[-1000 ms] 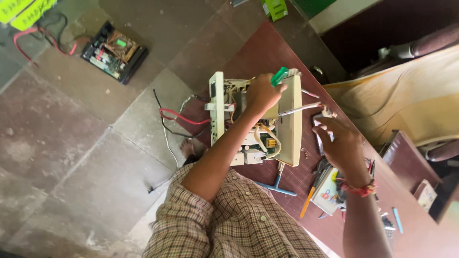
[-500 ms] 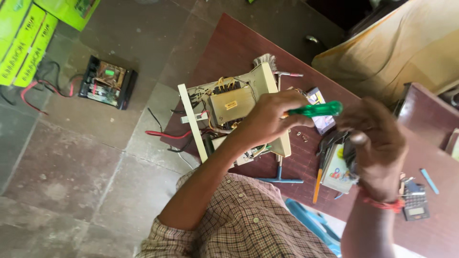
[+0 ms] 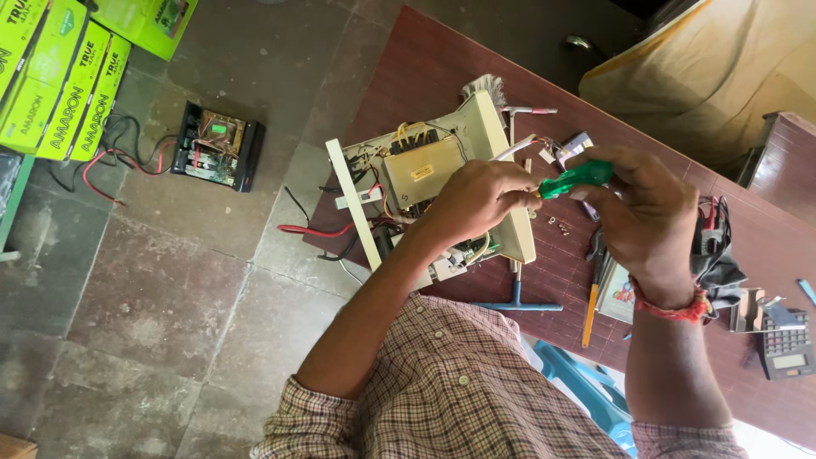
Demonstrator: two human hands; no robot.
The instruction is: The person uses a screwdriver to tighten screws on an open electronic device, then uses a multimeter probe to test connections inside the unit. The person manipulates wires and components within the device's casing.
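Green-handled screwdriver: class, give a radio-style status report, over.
Left hand and right hand both grip green-handled screwdriver. Held above opened cream device on brown table. Nothing between tool and device.

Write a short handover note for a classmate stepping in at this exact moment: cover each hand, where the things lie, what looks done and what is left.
Left hand: over the opened cream device, fingers at the shank end of the green-handled screwdriver.
Right hand: gripping the screwdriver's handle above the table.
Things: the device lies tilted at the table edge with its transformer and wiring exposed; a blue T-handle tool and small loose screws lie beside it.
Done: the casing is open.
Left: the screwdriver is not yet on the device, in my judgement.
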